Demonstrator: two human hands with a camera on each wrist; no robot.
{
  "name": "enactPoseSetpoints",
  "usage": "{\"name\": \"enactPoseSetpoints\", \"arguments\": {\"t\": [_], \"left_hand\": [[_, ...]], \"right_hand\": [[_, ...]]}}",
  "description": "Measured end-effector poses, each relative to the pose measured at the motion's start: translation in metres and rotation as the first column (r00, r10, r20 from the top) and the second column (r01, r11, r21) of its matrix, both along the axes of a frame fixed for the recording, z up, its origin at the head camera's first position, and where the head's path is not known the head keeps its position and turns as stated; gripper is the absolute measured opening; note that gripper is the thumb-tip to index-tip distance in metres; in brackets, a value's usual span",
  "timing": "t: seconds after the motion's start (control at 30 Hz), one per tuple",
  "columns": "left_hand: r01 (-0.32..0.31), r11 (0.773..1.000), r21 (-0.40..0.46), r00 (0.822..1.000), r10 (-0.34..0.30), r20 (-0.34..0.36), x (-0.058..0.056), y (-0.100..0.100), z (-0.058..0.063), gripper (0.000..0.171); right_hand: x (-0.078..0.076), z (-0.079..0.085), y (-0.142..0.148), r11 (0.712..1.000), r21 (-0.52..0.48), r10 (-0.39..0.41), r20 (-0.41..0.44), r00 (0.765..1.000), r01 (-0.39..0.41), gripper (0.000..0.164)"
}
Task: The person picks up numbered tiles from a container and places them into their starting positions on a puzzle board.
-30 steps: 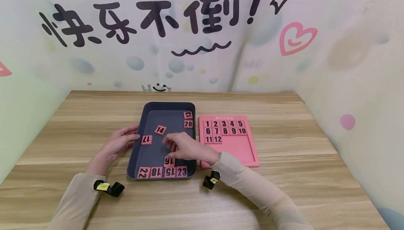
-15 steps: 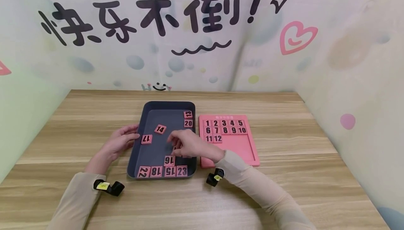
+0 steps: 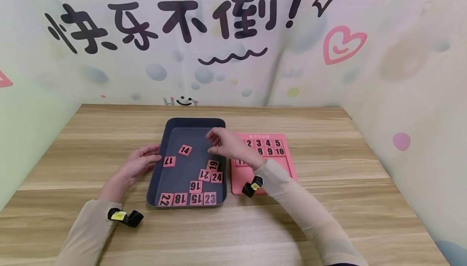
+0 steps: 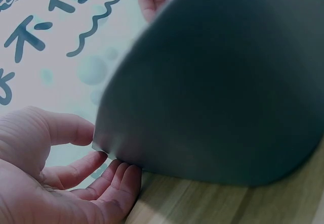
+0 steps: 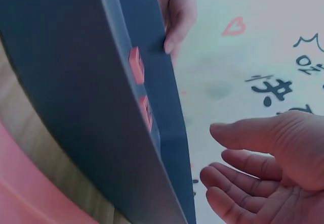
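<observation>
My right hand (image 3: 228,142) hovers over the right rim of the dark tray (image 3: 189,130). In the right wrist view its thumb and loosely bent fingers stand apart with nothing between them. It hides the tiles at that edge. My left hand (image 3: 136,166) rests against the tray's left side, thumb and fingertips touching the wall in the left wrist view. Pink number tiles lie in the tray: tile 14 (image 3: 185,150) and tile 17 (image 3: 169,161) at the left, tile 19 (image 3: 213,165), tile 21 (image 3: 204,175) and tile 24 (image 3: 217,177) at the right, others nearer the front.
Right beside the tray lies a pink number board (image 3: 270,172), its upper rows filled with numbered tiles and partly covered by my right forearm. Both stand on a wooden table (image 3: 313,128). A printed cloth wall (image 3: 233,83) rises behind the table's back edge.
My right hand has moved from the middle of the tray up and right to its right rim. Tiles 19, 21 and 24 have come into sight; 13 and 20 are covered. The left hand stays put.
</observation>
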State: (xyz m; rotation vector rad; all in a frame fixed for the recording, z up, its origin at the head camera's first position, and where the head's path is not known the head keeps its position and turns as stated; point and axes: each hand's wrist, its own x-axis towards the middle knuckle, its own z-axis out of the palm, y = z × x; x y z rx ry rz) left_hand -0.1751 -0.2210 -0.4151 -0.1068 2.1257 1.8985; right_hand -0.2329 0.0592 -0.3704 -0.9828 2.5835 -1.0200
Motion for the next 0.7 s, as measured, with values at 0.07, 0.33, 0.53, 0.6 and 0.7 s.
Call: {"name": "enactPoseSetpoints", "arguments": {"t": [0.07,0.33,0.53,0.6,0.7], "left_hand": [[0.001,1.0,0.001,1.0,-0.001,0.001,0.0,0.0,0.0,0.058],[0.004,1.0,-0.003,1.0,-0.004,0.004,0.001,-0.001,-0.001,0.059],[-0.001,1.0,-0.005,1.0,0.001,0.001,0.001,-0.001,-0.001,0.058],[0.0,1.0,-0.005,1.0,0.0,0.001,0.001,-0.001,0.0,0.058],[0.002,1.0,-0.005,1.0,-0.002,0.003,0.001,-0.001,0.0,0.059]], "right_hand": [[-0.006,-0.001,-0.002,1.0,0.005,-0.029,-0.009,1.0,0.029,0.035],[-0.021,-0.004,-0.017,0.983,0.09,-0.16,0.028,0.987,0.157,0.036],[-0.03,-0.005,-0.031,0.94,0.253,-0.235,-0.002,0.972,0.228,0.036],[-0.033,-0.006,-0.035,0.93,0.284,-0.247,0.013,0.969,0.233,0.037],[-0.036,-0.007,-0.038,0.922,0.306,-0.263,0.044,0.964,0.237,0.037]]}}
